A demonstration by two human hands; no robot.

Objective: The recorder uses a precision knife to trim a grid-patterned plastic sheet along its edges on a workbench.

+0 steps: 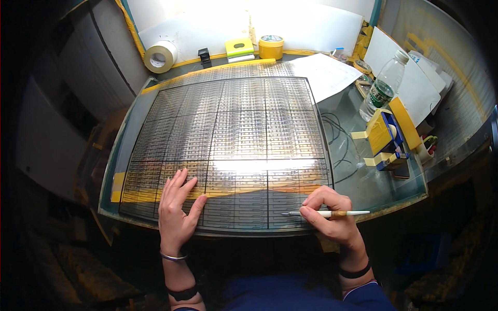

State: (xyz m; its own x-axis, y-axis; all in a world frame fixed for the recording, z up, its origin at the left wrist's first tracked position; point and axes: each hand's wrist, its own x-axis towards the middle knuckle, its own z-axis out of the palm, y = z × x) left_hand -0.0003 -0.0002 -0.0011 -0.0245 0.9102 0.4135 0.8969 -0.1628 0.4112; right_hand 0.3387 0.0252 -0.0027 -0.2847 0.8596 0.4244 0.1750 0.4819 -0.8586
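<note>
A large see-through sheet [236, 129] printed with a dark grid of fine rows lies flat before me on a glass-topped table. My left hand [178, 210] rests on its lower left part, palm down, fingers stretched and thumb apart, holding nothing. At the lower right, my right hand [333, 213] grips a slim white pen-like tool [358, 212] between thumb and fingers. The tool lies nearly level, its thin grey tip pointing left over the sheet's bottom rows. Whether that tip touches the sheet, and whether it is a blade or a brush, I cannot tell.
A tape roll [161, 56], a black clip [204, 55], a yellow-green block [239, 47] and a yellow round tub [271, 47] line the back. Paper [327, 76] lies behind the sheet. On the right stand a plastic bottle [383, 88], a blue tape dispenser [389, 136] and loose cable [340, 140].
</note>
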